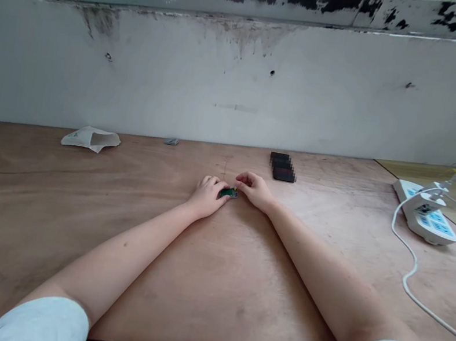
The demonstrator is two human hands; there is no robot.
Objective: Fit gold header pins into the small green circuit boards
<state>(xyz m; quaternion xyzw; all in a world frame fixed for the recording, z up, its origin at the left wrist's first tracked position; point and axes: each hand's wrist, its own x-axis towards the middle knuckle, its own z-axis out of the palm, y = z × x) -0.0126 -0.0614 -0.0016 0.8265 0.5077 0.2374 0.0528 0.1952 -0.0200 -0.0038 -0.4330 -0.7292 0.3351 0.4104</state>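
Observation:
My left hand [206, 196] grips a small flat green rectangular piece with a pale edge [228, 193], thumb along its near side and fingers along its far side. It looks like a little circuit board, but it is too small to be sure. A tiny yellow spot shows at its right end. Just beyond that end is my right hand [254, 189], its thumb and fingertips closed in a pinch. Whatever may be between those fingertips is too small to make out. Both hands rest low over the wooden table [208, 284].
Behind my right hand lies a dark, pixel-blurred rectangular item [283, 167]. A crumpled white paper or bag [91, 139] and a small grey piece [171, 141] lie near the wall. At the right sits a white power strip [427, 214] with plugs and a trailing white cable [407, 278].

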